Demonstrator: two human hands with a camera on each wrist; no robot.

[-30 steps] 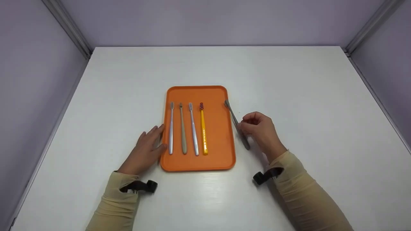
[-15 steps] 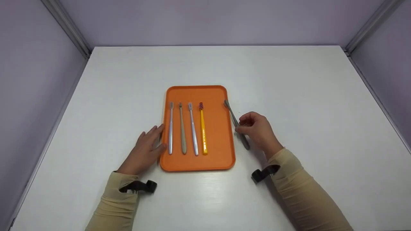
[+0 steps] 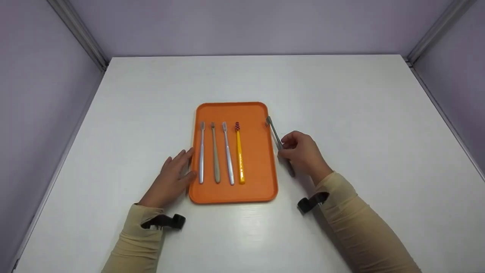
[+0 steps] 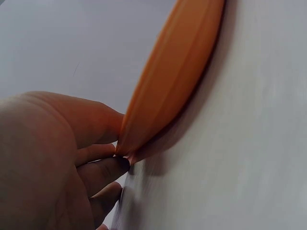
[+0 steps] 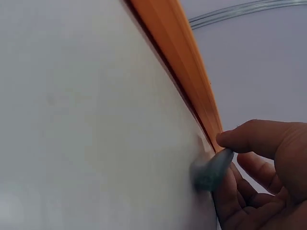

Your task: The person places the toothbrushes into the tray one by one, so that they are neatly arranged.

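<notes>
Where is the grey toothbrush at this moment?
In the head view the grey toothbrush is just right of the orange tray, pinched by the right hand, its head at the tray's right rim.

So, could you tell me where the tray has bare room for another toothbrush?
The orange tray is bare between the yellow toothbrush and its right rim. Its left half is crowded with four brushes.

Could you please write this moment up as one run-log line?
right hand: pinches grey toothbrush, head over tray edge | left hand: rests against orange tray left rim | tray: four toothbrushes in a row
</notes>
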